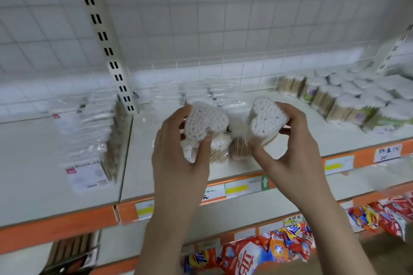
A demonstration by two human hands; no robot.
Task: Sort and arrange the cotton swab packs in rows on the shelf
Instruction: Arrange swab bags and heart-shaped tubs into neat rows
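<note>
Above the white shelf (301, 140), at its middle, I hold two heart-shaped cotton swab packs, one in each hand, with their white swab tips turned toward the camera. My left hand (178, 152) grasps the left heart pack (205, 121), thumb curled against its lower edge and fingers wrapped round its far side. My right hand (288, 147) grasps the right heart pack (266, 116) in the same manner, fingers round its right side and thumb under its lower point. The two packs are near each other but apart. Just below and between them, further swab packs (225, 147) lie on the shelf, their wooden sticks showing; how many there are cannot be told. To the right, toward the back of the same shelf, a cluster of upright swab packs (348, 100) stands closely grouped, blurred, some with green and purple labels. Behind my hands, flat clear-wrapped packets (214, 94) lean in a row against the wire back. On the neighbouring shelf bay at left, a row of flat packets with red-marked cards (87, 140) stands beside the slotted upright post (109, 51). An orange price rail (245, 183) with yellow and white tags runs along the shelf's front edge. On a lower shelf, red and yellow snack bags (279, 248) lie in a heap.
</note>
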